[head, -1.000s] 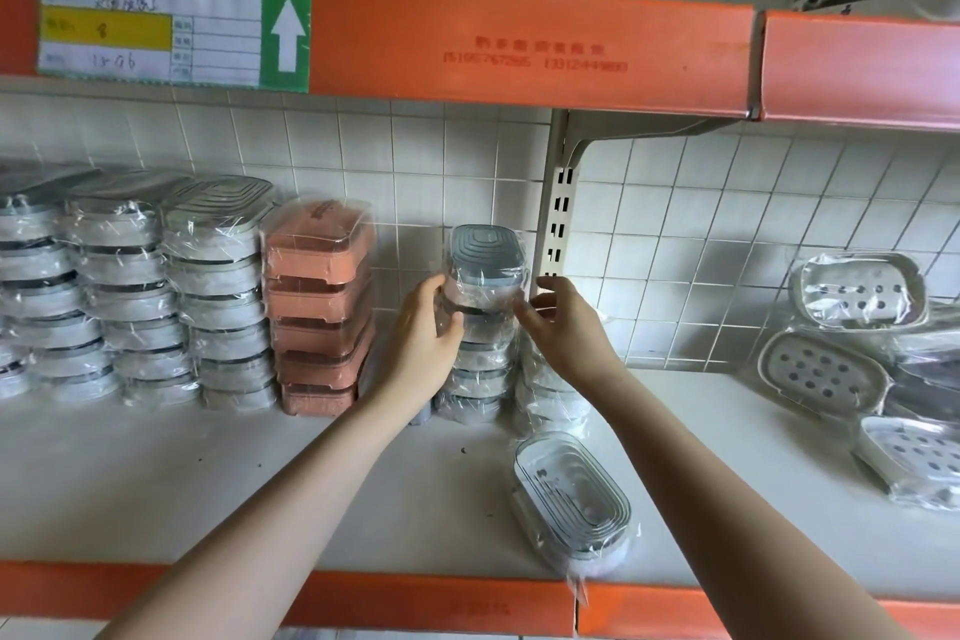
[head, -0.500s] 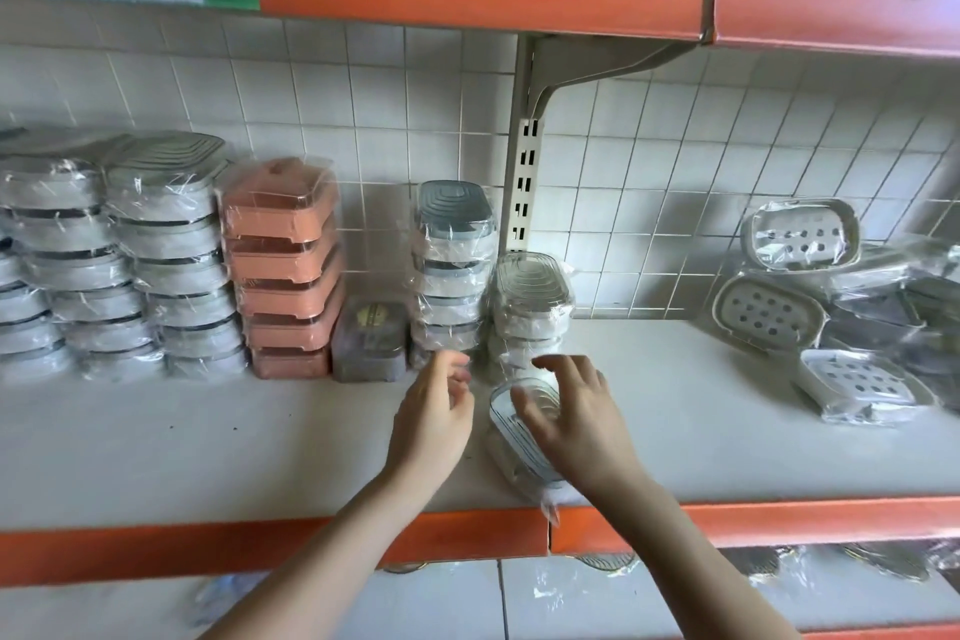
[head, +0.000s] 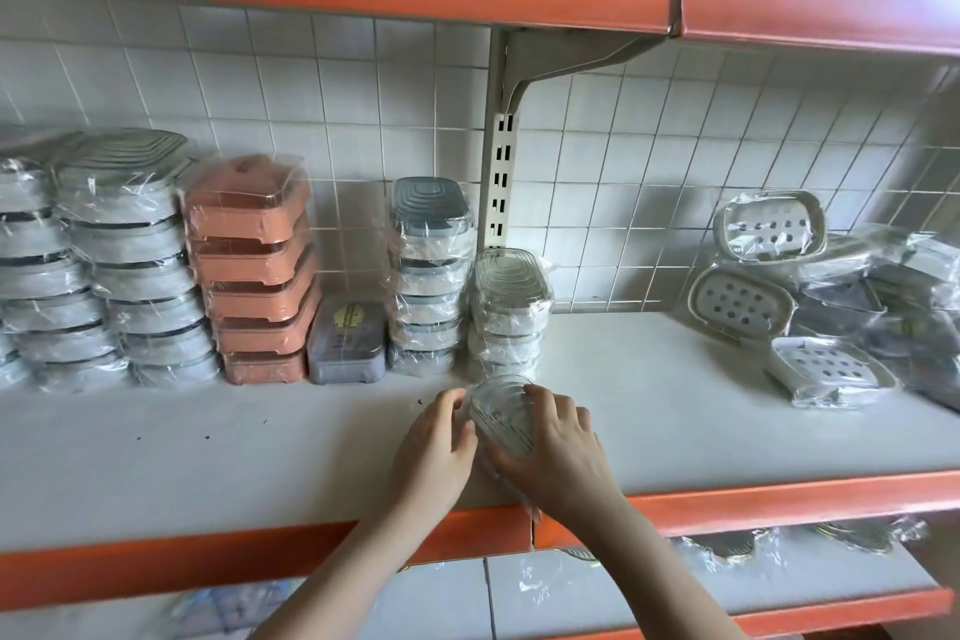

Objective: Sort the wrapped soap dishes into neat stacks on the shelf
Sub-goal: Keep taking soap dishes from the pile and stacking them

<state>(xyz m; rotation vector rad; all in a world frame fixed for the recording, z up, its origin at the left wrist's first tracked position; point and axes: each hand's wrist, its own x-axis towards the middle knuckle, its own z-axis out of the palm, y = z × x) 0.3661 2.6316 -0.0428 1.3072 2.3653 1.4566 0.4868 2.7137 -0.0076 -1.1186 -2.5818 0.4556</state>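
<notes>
Both hands are closing around 1 wrapped soap dish (head: pixel 501 413) lying near the front edge of the shelf (head: pixel 675 411) — the left hand (head: pixel 434 452) is curling its fingers against the dish's left side, and the right hand (head: pixel 558 447) is gripping it from the right with fingers over its top. Just behind it, a short clear stack (head: pixel 509 312) is standing beside a taller grey-lidded stack (head: pixel 428 276). Farther left are sitting a single dark dish (head: pixel 345 340), an orange stack (head: pixel 254 270) and white stacks (head: pixel 130 260). On the right, loose perforated dishes (head: pixel 769 270) are lying in a jumble — some tilted against the tiled wall.
</notes>
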